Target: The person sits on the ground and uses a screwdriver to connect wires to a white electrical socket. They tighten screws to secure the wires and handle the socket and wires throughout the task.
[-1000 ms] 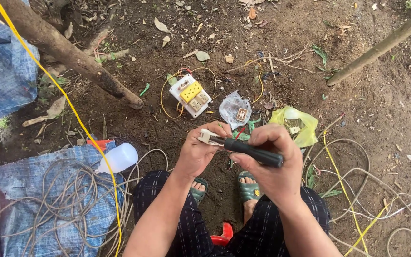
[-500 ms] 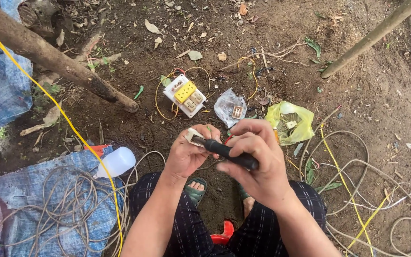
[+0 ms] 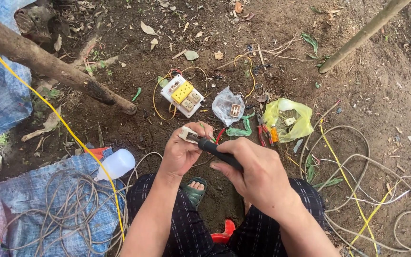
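Ground: bare brown dirt (image 3: 357,95) is lying under everything, scattered with dry leaves and twigs, and the person is squatting over it in dark patterned trousers.
Left hand: the left hand (image 3: 181,152) is curling its fingers tight around a small pale plug piece (image 3: 187,134), just above the knees.
Right hand: the right hand (image 3: 258,173) is wrapping closed on a black-handled screwdriver (image 3: 217,151), its tip meeting the plug piece.
Handling: the plug piece is looking light, hard and brittle, best pinched by its sides; the handle is offering a firm, stiff grip.
Near left: a white plastic bottle (image 3: 116,164) is lying on a blue woven sheet (image 3: 34,200) among grey wire coils.
Packages beyond: a clear crumpled bag (image 3: 227,105), a yellow bag (image 3: 291,121), and a white socket board with yellow block (image 3: 182,95).
Far: a thick brown branch (image 3: 48,66) is slanting across.
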